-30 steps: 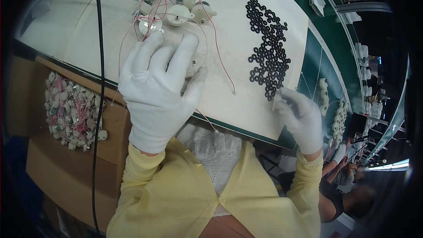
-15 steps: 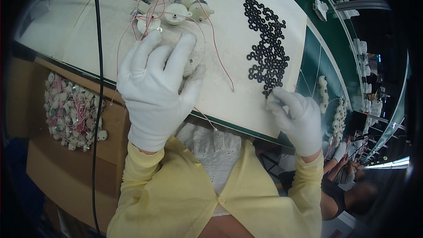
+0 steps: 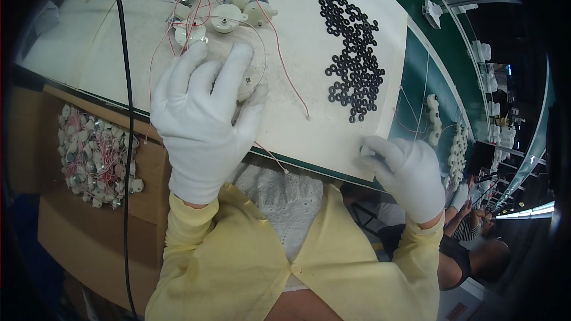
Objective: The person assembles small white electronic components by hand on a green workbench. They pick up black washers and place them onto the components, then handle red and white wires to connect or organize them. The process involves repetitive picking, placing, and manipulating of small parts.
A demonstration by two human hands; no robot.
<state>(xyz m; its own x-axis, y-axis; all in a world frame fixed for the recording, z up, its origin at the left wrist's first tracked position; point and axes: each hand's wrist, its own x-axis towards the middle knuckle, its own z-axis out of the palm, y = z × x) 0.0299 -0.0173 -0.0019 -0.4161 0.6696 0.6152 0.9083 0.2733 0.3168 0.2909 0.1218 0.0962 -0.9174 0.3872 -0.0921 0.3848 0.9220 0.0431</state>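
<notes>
My left hand (image 3: pixel 205 119), in a white glove, rests on the white table with its fingers curved over a small round white gear motor (image 3: pixel 248 85). Most of that motor is hidden under the palm; a red-and-white wire with a small plug (image 3: pixel 284 170) comes out below the hand. At the table's near right edge, my gloved right hand (image 3: pixel 407 169) has thumb and forefinger pinched together. Whatever sits between those fingertips is too small to make out. Just beyond it lies a spread of small black rings (image 3: pixel 355 62) on the table.
Several white gear motors (image 3: pixel 226 19) with tangled red and white wires lie beyond my left hand. A cardboard box (image 3: pixel 146 172) at left holds a heap of similar motors (image 3: pixel 98 157). A black cable (image 3: pixel 126 77) hangs across the left. Rows of white parts (image 3: pixel 457 154) stand on the green surface at right.
My right hand has drawn back from the near end of the black rings toward the table edge, fingers still pinched. My left hand stays over the motor. The whole view has shifted slightly.
</notes>
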